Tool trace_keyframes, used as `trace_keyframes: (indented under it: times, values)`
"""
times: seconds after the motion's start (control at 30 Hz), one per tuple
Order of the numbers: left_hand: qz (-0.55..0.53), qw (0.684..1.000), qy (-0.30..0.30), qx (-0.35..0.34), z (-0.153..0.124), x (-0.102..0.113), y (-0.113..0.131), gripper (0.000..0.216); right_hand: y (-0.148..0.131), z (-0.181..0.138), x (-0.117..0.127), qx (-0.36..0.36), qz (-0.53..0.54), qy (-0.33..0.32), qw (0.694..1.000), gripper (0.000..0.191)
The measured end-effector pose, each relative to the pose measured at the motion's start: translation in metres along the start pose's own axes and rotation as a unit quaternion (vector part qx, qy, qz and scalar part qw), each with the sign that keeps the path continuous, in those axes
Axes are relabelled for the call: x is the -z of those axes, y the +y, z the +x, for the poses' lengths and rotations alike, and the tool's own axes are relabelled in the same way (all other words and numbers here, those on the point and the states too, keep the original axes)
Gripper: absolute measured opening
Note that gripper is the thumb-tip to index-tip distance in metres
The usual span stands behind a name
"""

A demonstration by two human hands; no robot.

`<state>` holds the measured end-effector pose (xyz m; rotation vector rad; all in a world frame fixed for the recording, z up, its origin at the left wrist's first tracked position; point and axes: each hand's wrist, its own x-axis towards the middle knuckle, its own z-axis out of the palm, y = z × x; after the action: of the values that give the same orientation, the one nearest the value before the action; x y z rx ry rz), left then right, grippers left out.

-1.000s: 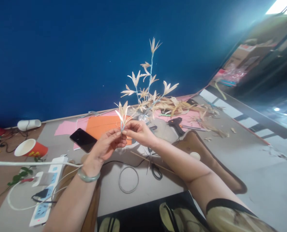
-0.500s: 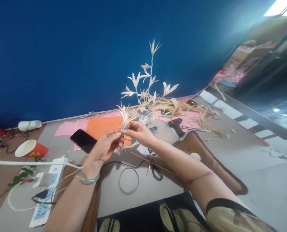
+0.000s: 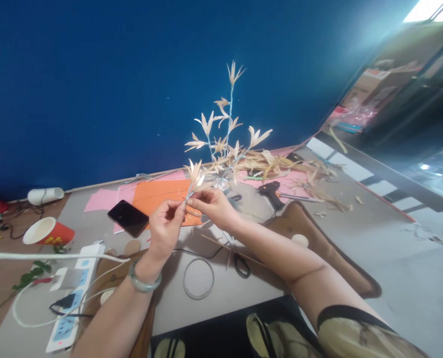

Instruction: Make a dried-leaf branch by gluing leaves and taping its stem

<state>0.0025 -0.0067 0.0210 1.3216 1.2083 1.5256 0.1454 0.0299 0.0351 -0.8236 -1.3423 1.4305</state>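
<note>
Upper-right glare, blurry right edge

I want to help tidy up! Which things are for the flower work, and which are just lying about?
Probably for the job:
small pale flower, held by the left hand and right hand
tall flower branch behind it
dried husk strips
glue gun

Probably just lying about:
phone
red paper cup
tipped white cup
leafy green sprig

The left hand is pinching with thumb and fingers, the left forearm slanting up behind it. The right hand is pinching just beside it, the right arm slanting inward.
</note>
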Motion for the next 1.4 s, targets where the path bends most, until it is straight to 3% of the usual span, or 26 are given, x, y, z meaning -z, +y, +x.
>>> trace_keyframes:
  times: [0.23,0.37,0.57,0.7,0.83,1.03,1.2,1.4]
  values:
    - [0.162,0.970,0.043,-0.179,-0.009,0.002,-0.003,0.009,-0.004,-0.011,-0.010,0.031,0.044,0.031,0.998,0.027]
    - [0.188,0.961,0.033,-0.202,-0.010,0.006,-0.011,0.009,-0.004,-0.015,-0.011,0.037,0.038,0.034,0.998,0.028]
    - [0.128,0.981,0.033,-0.139,-0.010,0.002,-0.012,0.011,0.000,-0.011,-0.007,0.080,-0.002,0.045,0.996,0.028]
    - [-0.015,0.998,-0.063,-0.010,-0.004,-0.001,-0.004,0.018,-0.003,-0.007,-0.001,0.086,-0.012,0.033,0.996,0.030]
    - [-0.161,0.963,-0.168,0.136,0.007,0.005,0.003,0.028,-0.008,-0.004,0.004,0.078,-0.018,-0.010,0.997,0.031]
    - [-0.201,0.926,-0.241,0.211,0.015,0.013,0.010,0.029,-0.006,-0.002,0.006,0.070,0.017,-0.069,0.995,0.031]
    - [-0.204,0.952,-0.157,0.163,0.009,0.006,0.009,0.033,-0.004,-0.001,0.005,0.026,0.022,-0.050,0.998,0.035]
    - [-0.142,0.987,-0.062,0.043,0.003,-0.001,0.001,0.024,-0.001,-0.002,0.000,0.033,0.040,-0.018,0.998,0.032]
